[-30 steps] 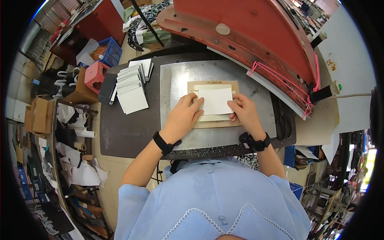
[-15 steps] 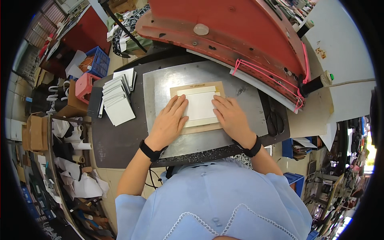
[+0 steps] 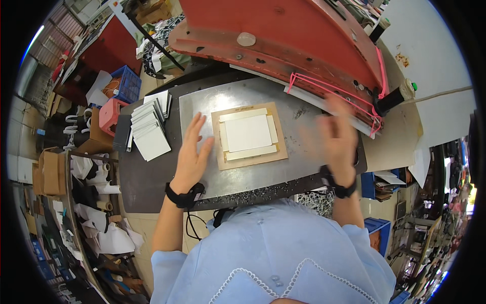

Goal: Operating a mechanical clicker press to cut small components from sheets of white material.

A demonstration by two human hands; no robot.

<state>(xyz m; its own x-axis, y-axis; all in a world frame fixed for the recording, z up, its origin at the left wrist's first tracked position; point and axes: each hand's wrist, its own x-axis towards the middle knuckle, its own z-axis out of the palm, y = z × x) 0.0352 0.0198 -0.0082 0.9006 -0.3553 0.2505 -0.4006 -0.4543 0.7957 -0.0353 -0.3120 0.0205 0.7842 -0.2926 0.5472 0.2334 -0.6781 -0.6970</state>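
A white rectangular sheet (image 3: 248, 134) lies inside a cutting die with pale metal edges (image 3: 251, 153) on a tan board (image 3: 226, 163). That board rests on a metal plate (image 3: 200, 104) on the dark table. My left hand (image 3: 190, 152) is held just left of the board, its fingers apart and nothing in it. My right hand (image 3: 336, 137) is raised to the right of the board, near the lower edge of a red machine arm (image 3: 283, 30). Its fingers are smeared by motion, so what they do cannot be made out.
A fanned stack of white cards (image 3: 150, 129) lies on the table's left side. Pink cord (image 3: 316, 86) is tied along the machine arm beside a black handle (image 3: 395, 99). A red stool (image 3: 109, 115) and a blue crate (image 3: 126, 83) stand at the left.
Both hands have come off the sheet and die. My left hand has moved left; my right hand has gone right and up toward the machine arm. The sheet stays inside the die.
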